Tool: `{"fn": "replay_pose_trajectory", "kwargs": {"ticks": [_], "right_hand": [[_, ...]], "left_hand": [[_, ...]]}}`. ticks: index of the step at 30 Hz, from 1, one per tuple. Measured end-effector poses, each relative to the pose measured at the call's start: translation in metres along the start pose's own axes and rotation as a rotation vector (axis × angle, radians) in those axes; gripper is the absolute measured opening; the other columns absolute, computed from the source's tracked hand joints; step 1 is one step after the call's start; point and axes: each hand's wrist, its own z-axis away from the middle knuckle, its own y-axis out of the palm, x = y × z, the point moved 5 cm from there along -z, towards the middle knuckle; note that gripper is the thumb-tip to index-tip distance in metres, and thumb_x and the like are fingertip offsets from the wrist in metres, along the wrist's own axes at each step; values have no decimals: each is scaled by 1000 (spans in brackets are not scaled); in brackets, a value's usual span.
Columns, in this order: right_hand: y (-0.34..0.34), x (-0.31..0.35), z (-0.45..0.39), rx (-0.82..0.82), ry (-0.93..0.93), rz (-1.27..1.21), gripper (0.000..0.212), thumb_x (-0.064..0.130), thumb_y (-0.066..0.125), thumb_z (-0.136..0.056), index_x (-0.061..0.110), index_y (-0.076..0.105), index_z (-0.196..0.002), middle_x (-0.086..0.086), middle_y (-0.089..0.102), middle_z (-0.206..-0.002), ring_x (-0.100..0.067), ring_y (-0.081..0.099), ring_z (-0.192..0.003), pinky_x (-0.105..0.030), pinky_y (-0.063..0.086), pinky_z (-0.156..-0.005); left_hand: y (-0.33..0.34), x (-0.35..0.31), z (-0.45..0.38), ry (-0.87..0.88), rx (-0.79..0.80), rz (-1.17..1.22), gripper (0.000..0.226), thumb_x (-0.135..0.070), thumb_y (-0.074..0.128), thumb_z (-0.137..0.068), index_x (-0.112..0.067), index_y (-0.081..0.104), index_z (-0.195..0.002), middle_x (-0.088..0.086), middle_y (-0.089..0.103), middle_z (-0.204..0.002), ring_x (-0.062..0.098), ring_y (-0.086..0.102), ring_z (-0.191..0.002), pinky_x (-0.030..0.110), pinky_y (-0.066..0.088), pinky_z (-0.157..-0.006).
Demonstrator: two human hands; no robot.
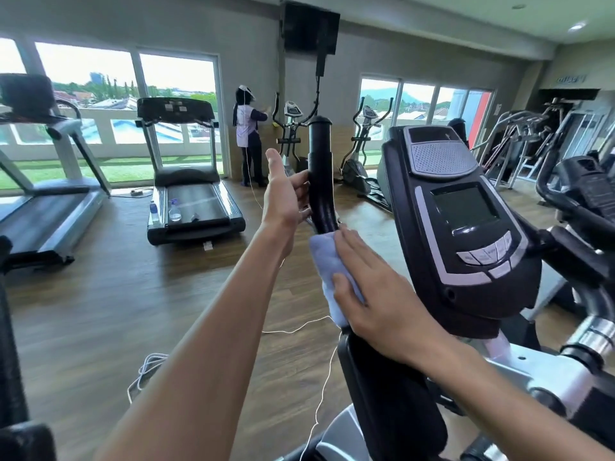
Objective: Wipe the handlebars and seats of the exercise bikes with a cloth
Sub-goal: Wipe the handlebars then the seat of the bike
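Centre frame, right hand (372,291) presses the soft, light cloth (327,271) around the stiff handlebar (320,181); left hand (283,194), fingers seemingly loosely curled, steadies it.

Bright daylit gym, wide-angle view.
Light pours in from the windows (100,104) at the back, blown out white; glare streaks the wooden floor (109,294). Edges bend strongly, the ceiling (466,18) curves. Near arms look stretched; overall slightly soft, compressed.

A gym: treadmills (196,181), elliptical trainers (361,151), a console (462,221), wood-look floor (100,294).
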Motion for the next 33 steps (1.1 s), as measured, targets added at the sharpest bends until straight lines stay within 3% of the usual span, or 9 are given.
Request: {"fn": "replay_pose_trajectory", "kwargs": {"ticks": [4, 7, 10, 14, 18, 24, 26, 29, 33], "right_hand": [[-3, 7, -36, -62, 22, 104, 77, 46, 15, -98, 1, 24, -159, -14, 17, -169, -20, 13, -157, -19, 1, -122], [-8, 8, -83, -116, 94, 130, 60, 28, 24, -110, -5, 14, -159, -22, 9, -169, -25, 6, -158, -23, -2, -122], [-6, 9, -89, -189, 130, 113, 58, 24, 31, -110, -4, 18, -158, -21, 19, -167, -26, 14, -157, -29, 9, -124], [-9, 12, -32, -38, 184, 85, 57, 26, 36, -108, 4, 24, -159, -11, 26, -167, -23, 25, -153, -28, 20, -116], [-8, 11, -5, -10, 236, 46, 54, 31, 32, -107, 3, 33, -154, -14, 42, -156, -28, 41, -140, -30, 28, -106], [-9, 0, -73, -143, 274, 36, 44, 24, 34, -108, -3, 44, -142, -24, 54, -137, -40, 53, -123, -42, 37, -96], [-7, 4, -64, -163, 211, 67, 53, 29, 28, -107, -5, 41, -145, -25, 50, -144, -40, 48, -132, -40, 34, -106], [4, 14, -28, -9, 95, 183, 74, 41, 8, -100, -3, 18, -159, -20, 19, -167, -29, 15, -156, -37, 13, -127], [7, 11, -41, -14, 35, 250, 68, 38, 11, -104, 0, 11, -161, -15, 7, -171, -22, 1, -159, -42, 8, -129]], "left_hand": [[2, -1, 2, 50, -39, -44, 86, -76, 14, -100, -17, 76, -104, 2, 80, -95, 14, 73, -89, 34, 55, -86], [2, -4, 5, 53, -53, -82, 85, -78, 16, -98, -14, 70, -116, 5, 78, -104, 16, 74, -99, 39, 54, -100], [-1, -5, 3, 42, -62, -78, 86, -74, 17, -101, -8, 64, -130, 9, 75, -114, 17, 72, -102, 36, 56, -96], [3, -3, 8, 70, -51, -120, 82, -71, 18, -102, -17, 79, -105, 2, 80, -98, 15, 75, -89, 30, 53, -77], [7, -5, 11, 104, -60, -187, 91, -88, 18, -82, -25, 83, -95, 2, 78, -105, 23, 72, -102, 44, 52, -99], [4, -1, 9, 95, -94, -159, 88, -84, 24, -87, -19, 79, -109, 0, 79, -106, 15, 73, -99, 39, 55, -96], [2, -3, 5, 86, -88, -166, 84, -77, 21, -96, -18, 80, -105, 1, 80, -101, 14, 74, -93, 35, 55, -86], [1, 0, -3, 77, -81, -123, 78, -66, 19, -104, -16, 78, -101, 3, 80, -96, 14, 73, -82, 28, 51, -74], [4, -1, 1, 49, -42, -47, 68, -53, 23, -107, -11, 74, -96, 8, 78, -93, 14, 69, -71, 25, 52, -68]]}}
